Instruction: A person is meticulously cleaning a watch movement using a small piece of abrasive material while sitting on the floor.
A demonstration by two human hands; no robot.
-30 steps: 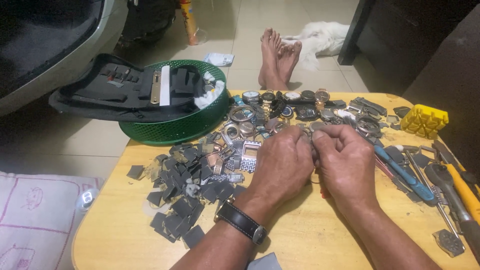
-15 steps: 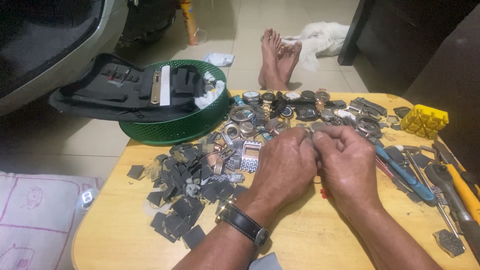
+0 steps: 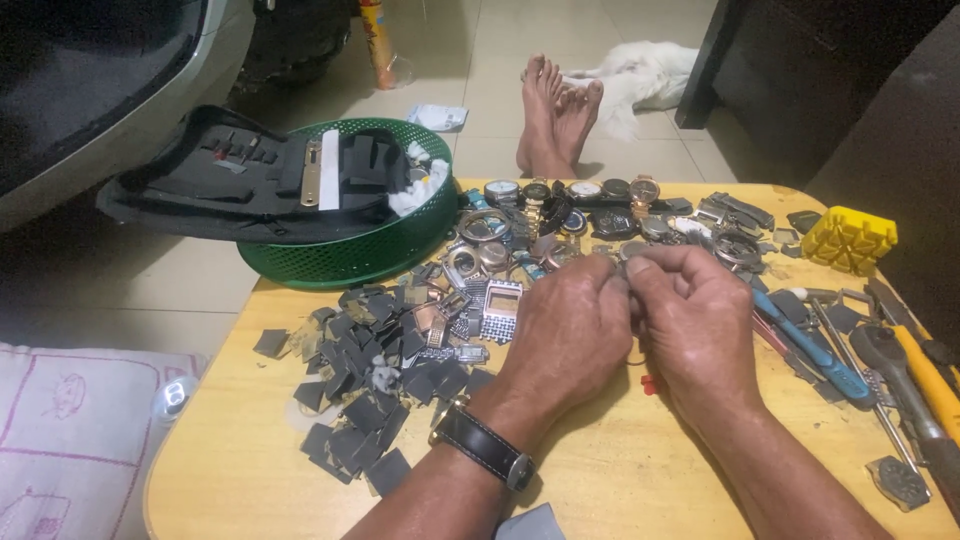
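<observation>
Small part pinched between both hands over the wooden table (image 3: 600, 490).

A tiny, mostly hidden piece is clamped between the fingers (image 3: 640, 265) of the left hand (image 3: 570, 335) and right hand (image 3: 695, 320), brought together mid-table, seemingly for fine control. Dark square pads (image 3: 350, 400) lie left, wristwatches (image 3: 560, 195) far. Little has changed since earlier.

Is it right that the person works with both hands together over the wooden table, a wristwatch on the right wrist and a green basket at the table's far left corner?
Not quite: the head view shows the wristwatch on the left wrist, behind the left hand. The right hand meets it over the wooden table, with the green basket at the far left corner.
</observation>
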